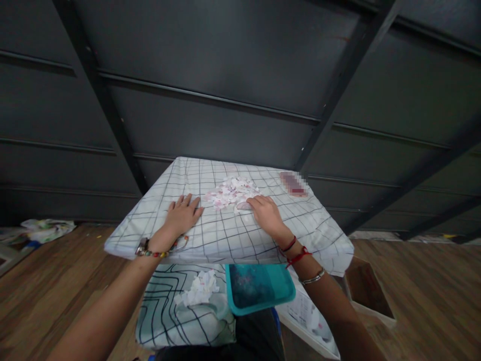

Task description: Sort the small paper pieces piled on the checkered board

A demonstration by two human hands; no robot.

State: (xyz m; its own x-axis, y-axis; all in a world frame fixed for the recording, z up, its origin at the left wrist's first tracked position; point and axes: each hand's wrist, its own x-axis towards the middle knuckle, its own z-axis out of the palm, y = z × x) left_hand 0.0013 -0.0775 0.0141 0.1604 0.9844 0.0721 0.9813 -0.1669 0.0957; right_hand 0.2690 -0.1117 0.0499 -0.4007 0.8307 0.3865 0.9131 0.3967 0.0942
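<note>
Heap of pink-white papery scraps point(233, 190), long axis left-right, being touched by right fingers point(254, 201), grip unclear; left fingers point(187, 199) being spread on white check-clothed bench point(225, 235), dark panelled wall point(210, 120) beyond.

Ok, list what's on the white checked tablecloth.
A pile of pale scraps, the left hand, the right hand at the pile's edge, and a pixelated item. The pile hides the tablecloth beneath.

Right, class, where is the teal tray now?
The teal tray is low in the head view, right of centre, below the table edge, between the lower white scraps and the right forearm.
</note>
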